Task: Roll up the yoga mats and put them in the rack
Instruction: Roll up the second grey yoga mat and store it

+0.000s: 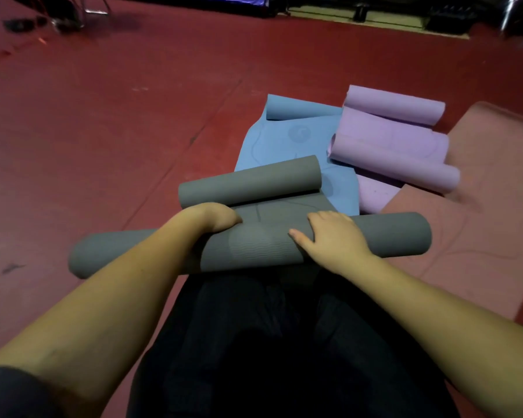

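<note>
Right, so both hands are on the grey mat [251, 248], which sits mid-frame, just above the person's dark-clad legs [284, 342]. The near end of it is rolled into a thick tube running left to right across the frame, w/ the left end near the lower-left-centre and the right end poking out past the right wrist. The far end curls into a second, smaller roll just above, and a short flat stretch joins the two.

Left hand [215, 217]: fingers curled down over the top of the near roll, into the flat stretch behind it, so it grips the roll (fingertips hidden, can't see how far they tuck). Right hand [329, 233]: palm down on the roll, fingers bent over its far side, thumb stretched toward frame centre along the surface; it holds the roll too.

Behind the grey one, centre-right, a blue mat [287, 140] lies partly flat w/ its far end curled up; the grey mat's far roll rests on its near part. Right of that and overlapping its edge, a purple mat [387, 140], loosely curled at both ends. Along the right edge of the frame, a pinkish-red mat [465, 236] lies flat, under the purple one's near end.

All this is on a dark red floor [118, 116]. Top of frame: dark, blurry gear and a pale strip, too murky to ID.
</note>
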Motion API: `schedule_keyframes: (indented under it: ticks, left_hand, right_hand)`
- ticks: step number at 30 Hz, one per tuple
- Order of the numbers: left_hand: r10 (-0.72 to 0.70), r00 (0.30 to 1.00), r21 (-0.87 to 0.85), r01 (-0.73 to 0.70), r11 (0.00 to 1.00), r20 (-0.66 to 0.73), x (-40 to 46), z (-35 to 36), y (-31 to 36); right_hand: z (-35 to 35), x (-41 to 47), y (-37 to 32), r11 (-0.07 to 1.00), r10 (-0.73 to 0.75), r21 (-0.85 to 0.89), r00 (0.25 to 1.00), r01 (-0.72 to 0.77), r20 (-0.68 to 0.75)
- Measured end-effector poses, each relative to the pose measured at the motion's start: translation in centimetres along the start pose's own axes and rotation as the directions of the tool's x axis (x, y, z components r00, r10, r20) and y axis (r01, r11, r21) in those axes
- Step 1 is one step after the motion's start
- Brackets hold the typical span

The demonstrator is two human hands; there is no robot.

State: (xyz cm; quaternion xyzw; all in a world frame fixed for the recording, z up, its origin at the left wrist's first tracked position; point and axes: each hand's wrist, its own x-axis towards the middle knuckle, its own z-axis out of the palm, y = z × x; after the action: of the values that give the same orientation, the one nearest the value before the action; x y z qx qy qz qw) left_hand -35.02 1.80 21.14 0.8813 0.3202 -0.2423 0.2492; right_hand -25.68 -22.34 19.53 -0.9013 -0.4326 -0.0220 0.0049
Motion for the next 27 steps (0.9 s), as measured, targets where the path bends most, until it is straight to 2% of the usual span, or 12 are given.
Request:
schedule_keyframes:
  ticks: [4, 6, 7, 9, 12, 14, 17, 21, 27]
  left_hand:
    - [0.003, 1.0, 0.03, -0.002, 1.0, -0.024, 0.4, 0.1, 0.3]
    - [0.002, 0.988, 0.078, 0.011, 0.997, -0.154, 0.0, 0.2, 0.2]
    - [0.022, 0.965, 0.11, 0.007, 0.994, -0.261, -0.4, 0.3, 0.1]
    - [0.111, 0.869, 0.175, -0.028, 0.984, -0.482, -1.4, 0.6, -0.1]
    - [0.225, 0.73, 0.269, -0.058, 0.961, -0.645, -3.1, 2.4, 0.1]
    - [0.279, 0.699, 0.325, -0.071, 0.943, -0.658, -4.2, 4.4, -0.1]
    - [0.284, 0.724, 0.362, -0.05, 0.931, -0.629, -4.8, 6.4, -0.7]
    - [0.259, 0.763, 0.389, -0.011, 0.921, -0.592, -5.0, 5.0, -0.4]
    - [0.304, 0.738, 0.399, -0.051, 0.916, -0.602, -6.3, 3.3, 0.2]
  right_hand:
    - [0.4, 0.7, 0.0, 0.998, 0.055, 0.0, 0.998, -0.055, -0.029]
    - [0.5, 1.2, 0.1, 0.998, 0.055, 0.002, 0.998, -0.055, -0.035]
    - [0.5, 1.4, 0.1, 0.999, 0.052, 0.0, 0.998, -0.052, -0.032]
    - [0.5, 1.8, 0.1, 0.999, 0.045, -0.003, 0.999, -0.045, -0.026]
    - [0.4, 2.5, 0.3, 0.998, 0.065, 0.011, 0.998, -0.065, 0.012]
    - [0.1, 3.0, 0.5, 0.993, 0.097, 0.054, 0.992, -0.101, 0.077]
    - [-0.4, 3.9, 0.6, 0.989, 0.113, 0.081, 0.981, -0.127, 0.16]
    - [-1.2, 4.5, 0.3, 0.986, 0.118, 0.092, 0.97, -0.14, 0.215]
    - [-3.7, 5.1, 0.7, 0.986, 0.114, 0.075, 0.936, -0.147, 0.333]
